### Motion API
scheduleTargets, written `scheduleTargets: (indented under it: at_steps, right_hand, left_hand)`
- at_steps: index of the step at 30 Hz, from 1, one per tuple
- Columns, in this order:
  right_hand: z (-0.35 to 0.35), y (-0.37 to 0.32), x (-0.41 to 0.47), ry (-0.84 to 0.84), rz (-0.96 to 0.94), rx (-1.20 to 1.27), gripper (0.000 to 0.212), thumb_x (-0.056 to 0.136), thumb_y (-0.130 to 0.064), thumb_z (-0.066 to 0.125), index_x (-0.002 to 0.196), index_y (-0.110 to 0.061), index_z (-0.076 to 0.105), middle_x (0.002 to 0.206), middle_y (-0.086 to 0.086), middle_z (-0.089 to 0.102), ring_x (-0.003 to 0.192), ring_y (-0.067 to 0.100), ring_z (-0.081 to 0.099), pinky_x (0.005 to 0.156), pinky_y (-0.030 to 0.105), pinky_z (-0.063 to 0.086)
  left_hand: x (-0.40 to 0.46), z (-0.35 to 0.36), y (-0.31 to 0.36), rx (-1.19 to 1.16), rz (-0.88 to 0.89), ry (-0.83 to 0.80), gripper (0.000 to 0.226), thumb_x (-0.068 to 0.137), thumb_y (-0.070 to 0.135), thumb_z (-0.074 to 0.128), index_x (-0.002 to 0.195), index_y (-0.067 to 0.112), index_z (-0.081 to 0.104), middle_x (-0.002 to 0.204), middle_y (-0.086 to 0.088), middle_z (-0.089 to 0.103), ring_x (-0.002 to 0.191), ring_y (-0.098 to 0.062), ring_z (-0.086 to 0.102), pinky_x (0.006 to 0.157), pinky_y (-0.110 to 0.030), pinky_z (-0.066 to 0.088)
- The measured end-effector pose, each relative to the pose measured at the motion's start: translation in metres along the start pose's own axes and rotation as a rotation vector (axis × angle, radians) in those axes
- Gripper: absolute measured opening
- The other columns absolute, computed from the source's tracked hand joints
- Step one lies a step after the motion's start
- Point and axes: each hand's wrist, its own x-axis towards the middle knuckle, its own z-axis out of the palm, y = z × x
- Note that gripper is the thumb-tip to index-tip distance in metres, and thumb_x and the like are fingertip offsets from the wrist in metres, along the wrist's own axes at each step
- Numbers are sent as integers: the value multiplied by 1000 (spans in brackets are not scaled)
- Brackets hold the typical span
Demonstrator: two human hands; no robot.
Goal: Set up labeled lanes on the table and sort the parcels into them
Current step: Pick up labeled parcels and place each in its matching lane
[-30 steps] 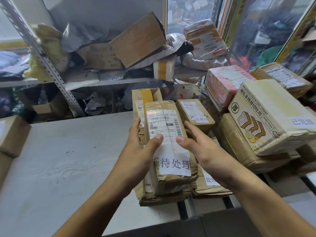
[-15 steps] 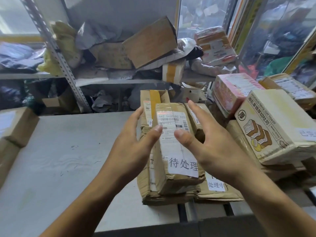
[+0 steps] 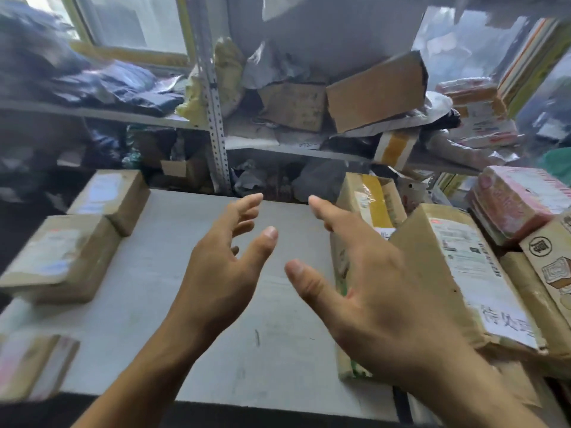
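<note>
Both hands, left hand and right hand, hovered spread and empty over the bare middle of the desk. The labelled parcel lay stacked right, three brown boxes sat left; sorting looked partly done.

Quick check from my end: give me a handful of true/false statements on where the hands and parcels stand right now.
1. Both hands are empty. True: the left hand and right hand are spread open above the grey table top, holding nothing.
2. The long brown taped parcel with the handwritten white label is in the left hand. False: it lies on the stack to the right of the right hand, ungripped.
3. Brown cardboard boxes sit along the table's left edge. True.
4. The pink-wrapped parcel lies at the table's left. False: it is at the far right.
5. The metal shelf behind the table is bare. False: it holds boxes and bags.
</note>
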Motion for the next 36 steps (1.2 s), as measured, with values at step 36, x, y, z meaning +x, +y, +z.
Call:
scheduleTargets:
  at_steps: [36]
  right_hand:
    - [521,-127,110,-836,398,388,23,100,-40,49,121,-45,40,114,-22,55,88,-5,53,70,14,40]
  left_hand:
    - [-128,-275,-411,-565,-979,721,40,90,56,59,123,43,41,132,13,54,121,-8,50,103,-44,39]
